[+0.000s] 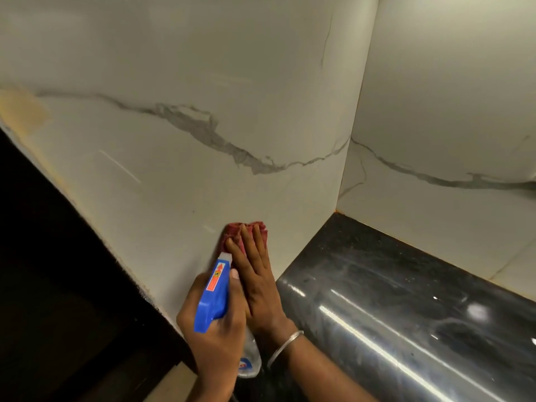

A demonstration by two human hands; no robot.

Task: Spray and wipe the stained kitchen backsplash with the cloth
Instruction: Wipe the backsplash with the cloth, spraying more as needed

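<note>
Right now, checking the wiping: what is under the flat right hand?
A crumpled red cloth, pressed against the white marble backsplash; its top edge shows past the right hand. Any stain beneath is covered.

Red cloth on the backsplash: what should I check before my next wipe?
1. Crumpled red cloth lies against the white marble-look backsplash: ok.
2. Right hand presses the cloth with straight fingers: ok.
3. Left hand grips the blue-headed clear spray bottle: ok.
4. Liquid left in the bottle: cannot tell, the hand hides most of it.
5. Yellowish stain at the backsplash's left edge wiped: not ok, it shows, well away from the cloth.
</note>
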